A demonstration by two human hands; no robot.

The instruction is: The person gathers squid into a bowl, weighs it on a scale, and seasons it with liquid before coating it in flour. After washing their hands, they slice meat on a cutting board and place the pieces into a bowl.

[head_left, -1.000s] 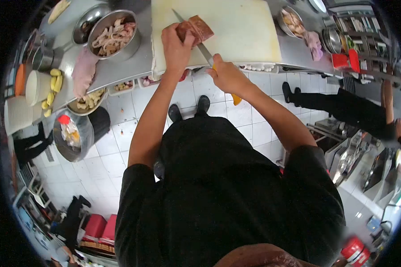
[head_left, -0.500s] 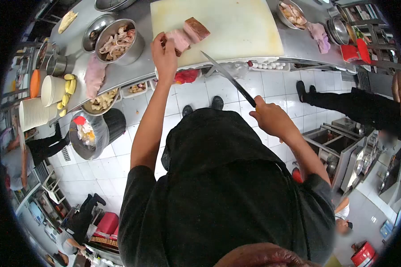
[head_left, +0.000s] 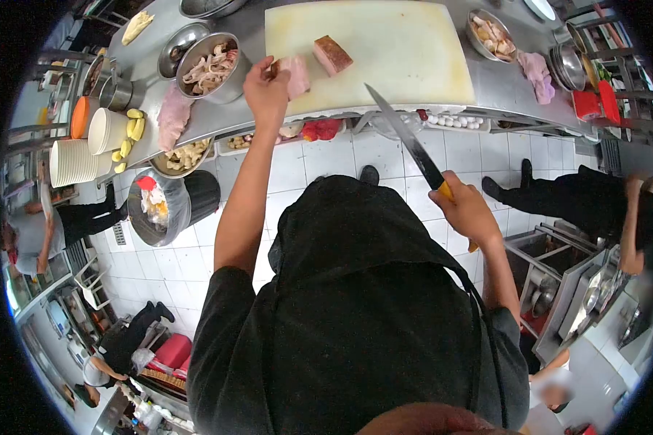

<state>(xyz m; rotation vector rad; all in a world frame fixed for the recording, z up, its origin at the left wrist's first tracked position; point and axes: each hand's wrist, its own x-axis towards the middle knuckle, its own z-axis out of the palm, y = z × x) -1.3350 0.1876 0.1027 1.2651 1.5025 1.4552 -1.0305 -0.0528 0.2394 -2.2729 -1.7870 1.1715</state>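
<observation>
My left hand [head_left: 265, 93] is at the near left part of the white cutting board [head_left: 399, 43], its fingers closed on the left end of a pale slab of pork [head_left: 295, 77]. A short gap to the right of it, a block of pork with browned skin [head_left: 333, 56] lies on the board. Off the board's near edge, my right hand [head_left: 466, 209] grips a long knife [head_left: 408, 138] by its yellow handle. The blade points up and left toward the board, clear of the meat. My fingers partly cover the slab's left end.
Left of the board stand a metal pot of cut meat [head_left: 209, 69] and a flat piece of raw meat [head_left: 173, 117]. A bowl of meat chunks [head_left: 491, 35] and a pink cloth [head_left: 535, 75] lie right. A lined bin [head_left: 158, 210] stands below. Other people stand left and right.
The slab under my left hand has come apart from the browned block, leaving a gap. My right hand has drawn the knife back and to the right. The whole view has shifted.
</observation>
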